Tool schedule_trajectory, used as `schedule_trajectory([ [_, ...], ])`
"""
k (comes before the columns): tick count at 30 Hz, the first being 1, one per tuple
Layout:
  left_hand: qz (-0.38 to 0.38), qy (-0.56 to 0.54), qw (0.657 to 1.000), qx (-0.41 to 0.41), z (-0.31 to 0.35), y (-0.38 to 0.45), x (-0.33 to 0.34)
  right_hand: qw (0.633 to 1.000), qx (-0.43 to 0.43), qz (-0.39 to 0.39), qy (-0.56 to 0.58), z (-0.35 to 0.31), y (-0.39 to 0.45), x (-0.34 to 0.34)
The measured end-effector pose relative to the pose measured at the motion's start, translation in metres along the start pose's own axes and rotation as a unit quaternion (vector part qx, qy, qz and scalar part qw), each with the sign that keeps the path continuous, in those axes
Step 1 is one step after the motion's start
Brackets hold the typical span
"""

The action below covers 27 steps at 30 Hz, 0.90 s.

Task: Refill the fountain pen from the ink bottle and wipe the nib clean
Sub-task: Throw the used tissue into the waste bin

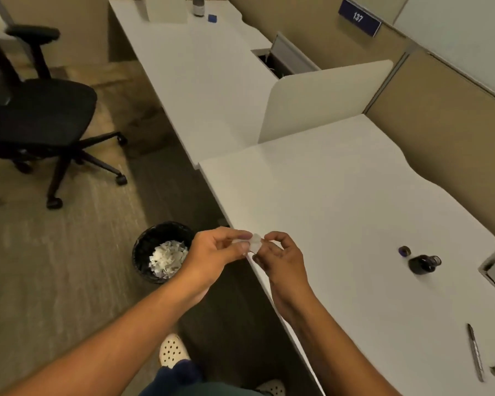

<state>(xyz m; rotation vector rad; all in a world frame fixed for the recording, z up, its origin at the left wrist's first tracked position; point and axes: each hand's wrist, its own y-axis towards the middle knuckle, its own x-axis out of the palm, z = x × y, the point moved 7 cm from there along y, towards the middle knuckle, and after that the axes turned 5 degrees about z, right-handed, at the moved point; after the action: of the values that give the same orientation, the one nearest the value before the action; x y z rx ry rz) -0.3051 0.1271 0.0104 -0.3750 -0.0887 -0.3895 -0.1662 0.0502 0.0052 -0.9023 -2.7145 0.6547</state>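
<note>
At lower right of the frame the fountain pen (475, 351) lies on the white desk (340, 195). At centre, the left hand (215, 254) and right hand (280, 257) pinch a small white tissue (255, 242) between their fingertips over the desk's edge. Farther right stand the open ink bottle (423, 263) and its cap (404, 250).

Desk (340, 195): smooth matt white laminate. Ink bottle (422, 264): dark glossy glass. Pen (475, 351): shiny metal. Tissue (255, 242) I pinch: thin white paper.
</note>
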Motion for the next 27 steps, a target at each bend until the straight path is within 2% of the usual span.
schedule_trajectory([
  [6, 0.059, -0.127, 0.990, -0.026, 0.007, 0.015, -0.090, 0.998, 0.043, -0.051, 0.018, 0.012, 0.009, 0.094],
  [9, 0.084, -0.132, 0.987, -0.021, 0.011, 0.014, -0.126, 0.996, -0.018, -0.057, -0.059, 0.003, 0.011, 0.124],
  [13, 0.141, -0.143, 0.980, -0.011, 0.011, 0.018, -0.162, 0.980, -0.105, -0.115, -0.128, -0.015, 0.009, 0.165],
  [17, 0.201, -0.149, 0.968, -0.007, 0.011, 0.021, -0.184, 0.971, -0.121, -0.150, -0.141, -0.016, 0.013, 0.196],
  [20, 0.204, -0.150, 0.967, -0.011, 0.010, 0.027, -0.196, 0.949, -0.171, -0.169, -0.202, -0.016, 0.022, 0.215],
  [24, 0.154, -0.202, 0.966, -0.053, 0.001, 0.045, -0.208, 0.921, -0.236, -0.176, -0.256, -0.017, 0.043, 0.238],
  [27, 0.151, -0.161, 0.972, -0.077, -0.006, 0.060, -0.226, 0.907, -0.249, -0.193, -0.279, -0.011, 0.066, 0.256],
])
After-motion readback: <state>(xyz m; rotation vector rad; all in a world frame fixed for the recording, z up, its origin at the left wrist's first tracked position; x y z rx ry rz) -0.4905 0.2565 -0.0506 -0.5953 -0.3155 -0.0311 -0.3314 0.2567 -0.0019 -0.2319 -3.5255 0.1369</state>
